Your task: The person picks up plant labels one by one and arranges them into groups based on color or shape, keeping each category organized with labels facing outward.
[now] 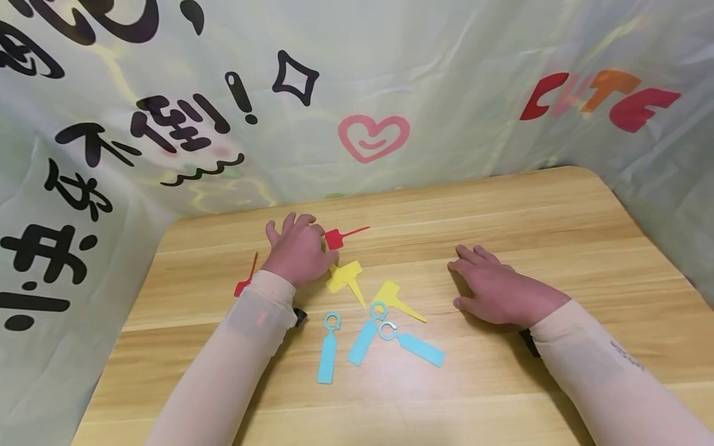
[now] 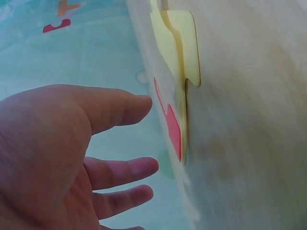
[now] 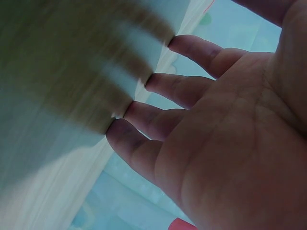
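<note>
Left grip [image 1: 301,253], spread wide and empty, sits nearer the red tag [image 1: 334,239] just rightward, long axis pointing away.

Smooth wood-grained tabletop [image 1: 558,223]; matt, plastic-looking tags [image 1: 327,360]; creased cloth backdrop [image 1: 457,80].

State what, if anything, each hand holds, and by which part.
Nothing is held: the left hand is empty; the right hand only touches the tan wooden tabletop.

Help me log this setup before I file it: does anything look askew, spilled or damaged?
Nothing visible looks spilled or damaged. Mildly odd: one red tag lies alone left of the left hand, while the other visible tags lie toward its right.
</note>
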